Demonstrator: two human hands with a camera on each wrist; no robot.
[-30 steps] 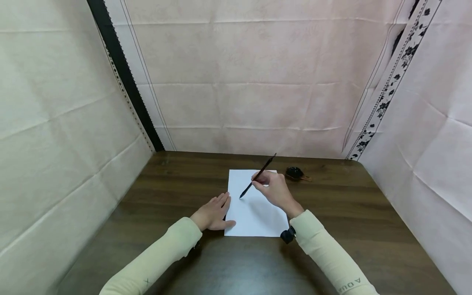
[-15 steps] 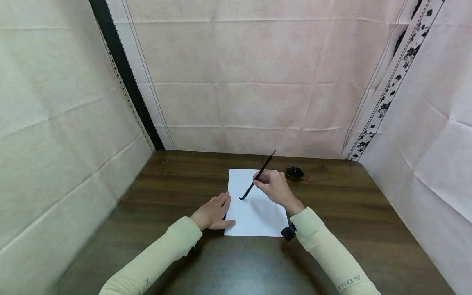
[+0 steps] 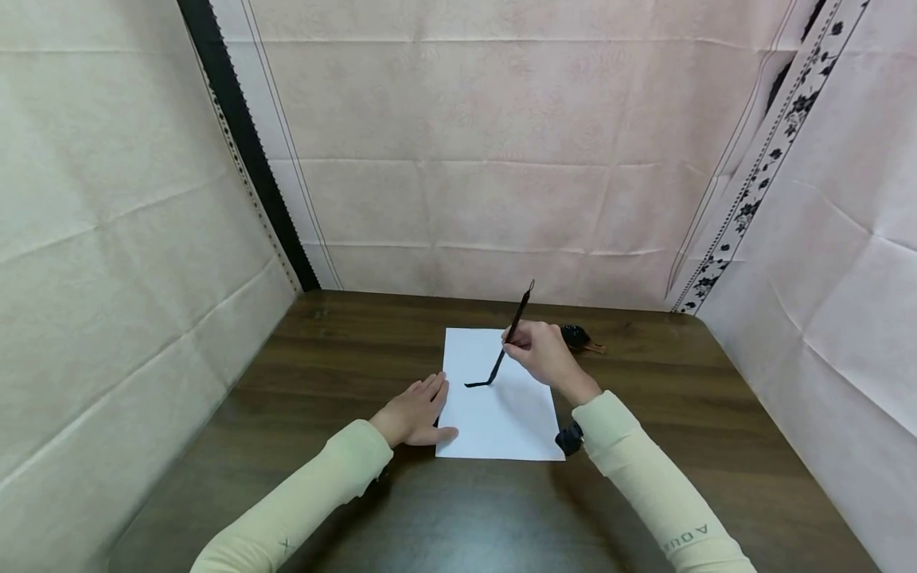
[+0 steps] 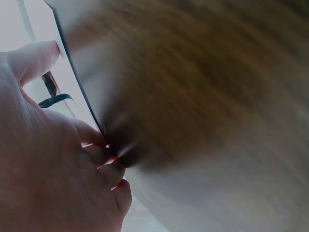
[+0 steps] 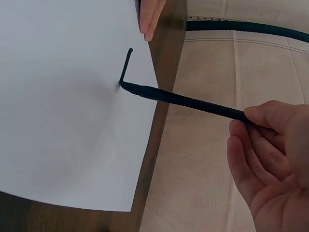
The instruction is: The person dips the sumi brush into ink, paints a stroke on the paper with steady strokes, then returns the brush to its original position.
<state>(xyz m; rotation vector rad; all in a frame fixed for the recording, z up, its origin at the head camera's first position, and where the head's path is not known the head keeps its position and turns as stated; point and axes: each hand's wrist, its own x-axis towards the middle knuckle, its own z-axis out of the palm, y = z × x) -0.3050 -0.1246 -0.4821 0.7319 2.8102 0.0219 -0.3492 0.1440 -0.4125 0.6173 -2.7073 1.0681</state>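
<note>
A white sheet of paper (image 3: 494, 430) lies on the brown table. My right hand (image 3: 542, 350) pinches a dark writing brush (image 3: 517, 318) by its shaft, tilted, its tip on the paper. From that tip a short black stroke (image 3: 476, 385) runs leftward; in the right wrist view the stroke (image 5: 126, 65) meets the brush tip at an angle. My left hand (image 3: 415, 414) rests with straight fingers on the paper's left edge, thumb on the sheet. The left wrist view shows this hand (image 4: 58, 145) along the sheet's edge.
Behind my right hand a small black, glossy object (image 3: 575, 337) with a brown end lies on the table (image 3: 358, 342). Pale cloth (image 3: 466, 199) hangs behind the table and on both sides. A dark device (image 3: 570, 438) sits at my right wrist.
My right hand has moved rightward with the brush, which stands more upright now. A black stroke has appeared on the paper behind the tip. The left hand has stayed in place.
</note>
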